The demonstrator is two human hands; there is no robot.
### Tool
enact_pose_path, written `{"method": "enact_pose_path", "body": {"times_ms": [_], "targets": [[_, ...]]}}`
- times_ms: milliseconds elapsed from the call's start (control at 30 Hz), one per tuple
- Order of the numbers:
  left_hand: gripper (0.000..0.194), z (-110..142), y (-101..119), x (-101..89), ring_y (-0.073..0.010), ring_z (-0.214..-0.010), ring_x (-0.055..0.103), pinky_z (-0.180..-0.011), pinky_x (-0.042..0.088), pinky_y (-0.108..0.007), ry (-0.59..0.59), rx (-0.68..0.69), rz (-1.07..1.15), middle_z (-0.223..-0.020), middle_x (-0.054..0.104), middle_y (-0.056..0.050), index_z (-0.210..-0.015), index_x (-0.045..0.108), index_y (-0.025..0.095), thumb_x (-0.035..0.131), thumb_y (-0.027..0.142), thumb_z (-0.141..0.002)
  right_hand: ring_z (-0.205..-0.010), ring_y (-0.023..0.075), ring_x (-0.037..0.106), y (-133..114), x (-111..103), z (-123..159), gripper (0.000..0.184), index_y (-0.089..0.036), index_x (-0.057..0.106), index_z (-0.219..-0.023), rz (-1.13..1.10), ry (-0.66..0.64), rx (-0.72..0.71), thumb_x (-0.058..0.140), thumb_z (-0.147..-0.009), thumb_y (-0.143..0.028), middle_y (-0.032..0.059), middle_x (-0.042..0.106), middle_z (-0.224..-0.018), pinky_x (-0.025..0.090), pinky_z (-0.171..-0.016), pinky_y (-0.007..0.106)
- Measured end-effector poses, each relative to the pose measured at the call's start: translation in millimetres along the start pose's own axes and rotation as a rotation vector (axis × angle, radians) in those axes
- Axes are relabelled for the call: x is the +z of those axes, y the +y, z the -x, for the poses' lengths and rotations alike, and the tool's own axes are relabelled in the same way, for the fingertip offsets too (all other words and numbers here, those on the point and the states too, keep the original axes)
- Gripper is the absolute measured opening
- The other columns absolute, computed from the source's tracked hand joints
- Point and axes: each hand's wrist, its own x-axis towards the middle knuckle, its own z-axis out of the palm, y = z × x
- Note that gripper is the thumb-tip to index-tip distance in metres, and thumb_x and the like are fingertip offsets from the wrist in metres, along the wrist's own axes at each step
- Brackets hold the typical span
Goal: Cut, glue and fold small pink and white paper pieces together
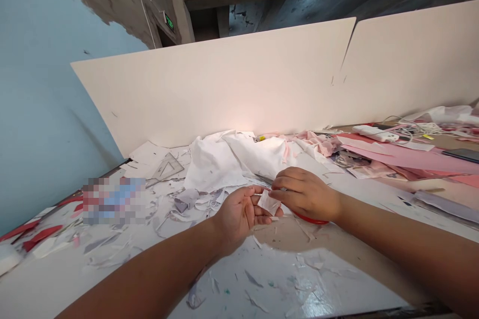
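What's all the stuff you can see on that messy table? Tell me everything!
cream boards: two, cream, standing behind the table
crumpled cloth: one, white, at the table's back
set square: one, see-through, left of the cloth
paper sheets: several, pink, on the right
power strip: one, white, behind the pink sheets
red ring: one, red, partly hidden mid-table
paper scraps: many, mostly white, scattered around
small scrap: one, white, held mid-table
left hand: one, palm up under the small scrap
right hand: one, pinching the small scrap
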Motion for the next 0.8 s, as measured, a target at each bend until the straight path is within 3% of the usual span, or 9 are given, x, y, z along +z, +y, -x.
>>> {"method": "enact_pose_path", "body": {"times_ms": [100, 233, 367, 433, 500, 600, 800], "targets": [[0.026, 1, 1, 1.8, -0.0213, -0.073, 0.064, -0.059, 0.044, -0.026, -0.001, -0.005, 0.003, -0.087, 0.062, -0.01, -0.094, 0.053, 0.011, 0.044, 0.025, -0.074, -0.081, 0.0177, 0.052, 0, 0, 0, 0.017, -0.018, 0.056, -0.094, 0.009, -0.023, -0.018, 0.042, -0.084, -0.015, 0.0067, 0.062, -0.083, 0.041, -0.072, 0.033], [0.029, 2, 2, 5.1, -0.0211, -0.069, 0.064, -0.058, 0.043, -0.027, 0.031, -0.031, -0.086, -0.078, 0.063, -0.011, -0.094, 0.051, 0.011, 0.042, 0.029, -0.074, -0.08, 0.0178, 0.052, -1, -3, -3, 0.017, -0.017, 0.057, -0.092, -0.038, -0.018, 0.015, 0.041, -0.085, -0.014, 0.0075, 0.062, -0.083, 0.042, -0.071, 0.033], [0.025, -1, 7, 3.1, -0.0204, -0.07, 0.065, -0.06, 0.042, -0.027, 0.288, 0.169, -0.333, -0.077, 0.064, -0.007, -0.096, 0.046, 0.016, 0.045, 0.031, -0.076, -0.078, 0.0172, 0.051, -1, -10, -10, 0.014, -0.017, 0.058, -0.085, -0.161, 0.007, 0.221, 0.043, -0.084, -0.017, 0.008, 0.061, -0.081, 0.043, -0.069, 0.032], [0.022, -3, 13, -1.5, -0.0191, -0.071, 0.065, -0.062, 0.043, -0.027, 0.389, 0.281, -0.427, -0.081, 0.064, -0.007, -0.095, 0.042, 0.018, 0.044, 0.03, -0.077, -0.079, 0.0176, 0.051, 0, -14, -14, 0.016, -0.017, 0.059, -0.083, -0.216, -0.063, 0.322, 0.043, -0.085, -0.019, 0.0083, 0.06, -0.082, 0.043, -0.07, 0.032], [0.022, -4, 21, -8.7, -0.0192, -0.072, 0.065, -0.062, 0.043, -0.028, 0.429, 0.35, -0.487, -0.085, 0.064, -0.008, -0.095, 0.041, 0.019, 0.043, 0.033, -0.078, -0.081, 0.0183, 0.052, 2, -17, -17, 0.016, -0.017, 0.06, -0.082, -0.255, -0.177, 0.383, 0.044, -0.084, -0.019, 0.0084, 0.06, -0.082, 0.043, -0.07, 0.032], [0.024, -4, 29, -22.8, -0.0176, -0.073, 0.064, -0.063, 0.042, -0.028, 0.453, 0.444, -0.75, -0.088, 0.063, -0.006, -0.097, 0.045, 0.019, 0.044, 0.034, -0.079, -0.08, 0.0182, 0.052, 3, -19, -21, 0.015, -0.017, 0.061, -0.078, -0.281, -0.334, 0.411, 0.047, -0.082, -0.018, 0.0071, 0.06, -0.079, 0.042, -0.067, 0.03], [0.024, -9, 24, -44.7, -0.0138, -0.071, 0.06, -0.063, 0.043, -0.026, 0.45, 0.459, -1.017, -0.093, 0.061, -0.005, -0.097, 0.049, 0.019, 0.044, 0.034, -0.079, -0.077, 0.0178, 0.054, 0, -15, -27, 0.012, -0.017, 0.062, -0.071, -0.316, -0.435, 0.39, 0.052, -0.077, -0.015, 0.0053, 0.06, -0.071, 0.041, -0.065, 0.028]]}}
